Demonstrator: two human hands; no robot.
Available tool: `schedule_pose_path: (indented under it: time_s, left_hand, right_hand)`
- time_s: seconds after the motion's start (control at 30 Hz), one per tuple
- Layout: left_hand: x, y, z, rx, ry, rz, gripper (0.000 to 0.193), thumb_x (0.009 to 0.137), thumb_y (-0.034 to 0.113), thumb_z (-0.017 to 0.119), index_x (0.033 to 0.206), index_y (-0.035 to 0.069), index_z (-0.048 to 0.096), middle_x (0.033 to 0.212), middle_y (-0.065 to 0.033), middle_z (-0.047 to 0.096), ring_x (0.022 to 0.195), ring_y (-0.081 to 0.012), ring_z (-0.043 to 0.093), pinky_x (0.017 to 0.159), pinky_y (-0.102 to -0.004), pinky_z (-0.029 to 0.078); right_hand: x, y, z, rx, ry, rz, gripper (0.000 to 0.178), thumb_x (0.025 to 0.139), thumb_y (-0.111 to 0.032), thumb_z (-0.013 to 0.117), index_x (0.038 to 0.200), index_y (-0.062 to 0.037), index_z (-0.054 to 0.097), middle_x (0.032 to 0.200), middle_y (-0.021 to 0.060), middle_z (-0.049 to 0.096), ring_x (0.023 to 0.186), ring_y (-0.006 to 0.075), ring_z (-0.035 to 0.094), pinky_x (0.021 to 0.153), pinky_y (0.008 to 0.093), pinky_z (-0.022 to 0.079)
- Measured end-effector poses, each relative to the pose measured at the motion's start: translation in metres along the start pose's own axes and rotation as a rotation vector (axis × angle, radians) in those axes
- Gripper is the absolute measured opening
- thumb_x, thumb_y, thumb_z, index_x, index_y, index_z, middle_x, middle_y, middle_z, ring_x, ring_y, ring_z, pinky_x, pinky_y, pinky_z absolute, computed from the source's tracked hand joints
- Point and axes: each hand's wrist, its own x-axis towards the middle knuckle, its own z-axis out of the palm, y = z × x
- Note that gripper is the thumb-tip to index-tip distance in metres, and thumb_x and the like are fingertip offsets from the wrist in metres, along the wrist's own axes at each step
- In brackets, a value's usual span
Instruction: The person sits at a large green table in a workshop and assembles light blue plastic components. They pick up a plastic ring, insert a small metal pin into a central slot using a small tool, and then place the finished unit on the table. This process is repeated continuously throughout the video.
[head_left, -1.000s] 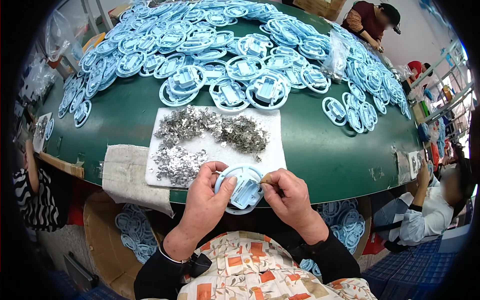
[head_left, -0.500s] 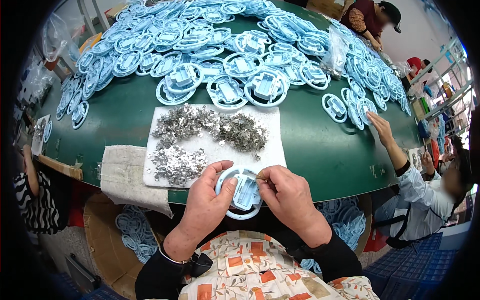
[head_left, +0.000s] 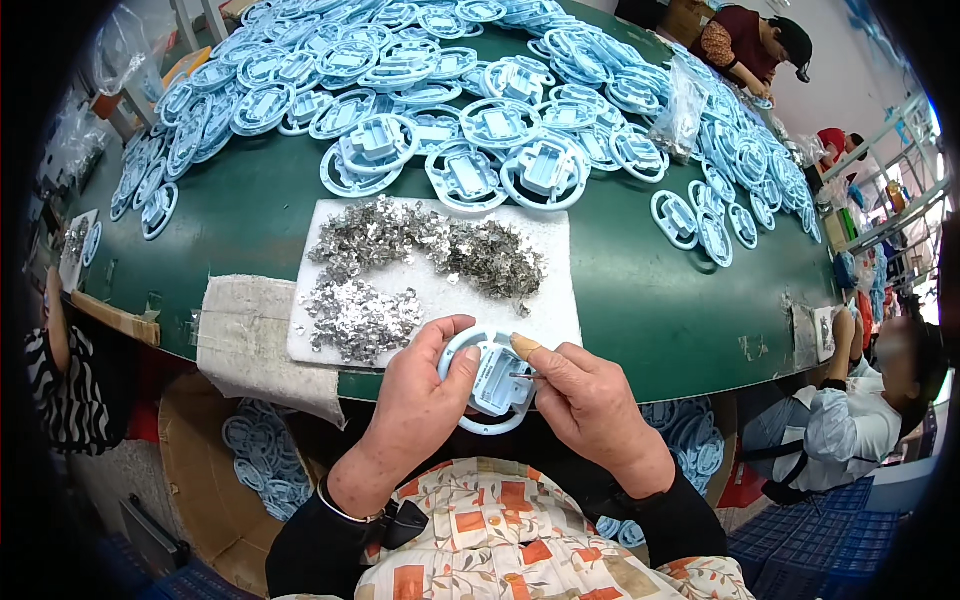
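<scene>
- Pinching the left rim of a light blue plastic ring [head_left: 497, 395] between thumb and fingers, the left hand [head_left: 415, 398] keeps it just off the near edge of the green surface [head_left: 670, 310], above the person's lap.
- The ring has a boxy tray in its middle, whose hollow faces up.
- At the ring's right side, the right hand [head_left: 598, 405] pinches a thin metal piece [head_left: 522, 376] that points left over the tray; its full shape is hidden by the fingers.
- The right index finger carries a tan wrap [head_left: 525, 346] and lies at the ring's far right rim.
- Just beyond the hands, a white pad [head_left: 440, 312] lies on the surface and bears loose heaps of small metal clips: a bright heap [head_left: 365, 325] near left, a greyer heap [head_left: 365, 240] far left and a darker heap [head_left: 495, 262] far right.
- Left of the pad, a pale cloth [head_left: 245, 335] hangs partly over the near edge.
- Across the far side spreads a big pile of matching blue rings [head_left: 465, 175], with a clear plastic bag [head_left: 682, 112] among them at the right.
- Below the surface at near left, a cardboard box [head_left: 195, 455] holds more blue rings.
- A co-worker in a pale shirt [head_left: 850, 425] sits at the right.
</scene>
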Motion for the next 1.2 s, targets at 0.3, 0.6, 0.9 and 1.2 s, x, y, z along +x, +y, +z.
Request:
schedule_pose_path:
  time_s: [0.3,0.6,0.9,1.2]
  left_hand:
    - [-0.001,0.006,-0.006,-0.202,-0.091,-0.106,0.033,0.105,0.010,0.054,0.134,-0.005,0.049,0.115,-0.0092,0.067,0.101,-0.0090,0.063,0.087,-0.0243,0.053]
    - [-0.009,0.023,-0.011,-0.268,-0.238,-0.088,0.037,0.105,0.012,0.054,0.139,-0.002,0.049,0.114,-0.0074,0.064,0.101,-0.0083,0.061,0.091,-0.0241,0.050]
    - [-0.004,0.050,-0.006,0.286,-0.338,0.137,0.043,0.091,0.006,0.060,0.132,-0.005,0.059,0.114,-0.0157,0.067,0.097,-0.0171,0.065,0.086,-0.0307,0.054]
    - [-0.004,0.031,0.004,0.389,-0.256,0.331,0.038,0.096,0.015,0.052,0.129,-0.004,0.052,0.102,-0.0149,0.062,0.088,-0.0246,0.063,0.080,-0.0371,0.053]
  right_hand:
    - [-0.001,0.001,-0.001,0.088,0.151,0.083,0.035,0.089,-0.007,0.070,0.124,-0.0024,0.065,0.086,0.0094,0.062,0.067,0.0223,0.064,0.059,0.0335,0.053]
    - [-0.007,0.003,-0.005,0.890,-0.033,0.574,0.030,0.104,-0.017,0.059,0.127,0.0006,0.061,0.080,-0.0042,0.060,0.059,0.0008,0.048,0.052,0.0185,0.040]
    - [-0.015,0.000,-0.006,0.833,-0.092,0.562,0.029,0.104,-0.018,0.059,0.126,0.0010,0.061,0.080,-0.0048,0.060,0.061,0.0000,0.048,0.052,0.0186,0.039]
    - [-0.011,-0.010,-0.014,0.864,-0.064,0.524,0.032,0.105,-0.017,0.057,0.131,0.0023,0.060,0.083,-0.0027,0.061,0.065,0.0014,0.051,0.057,0.0188,0.041]
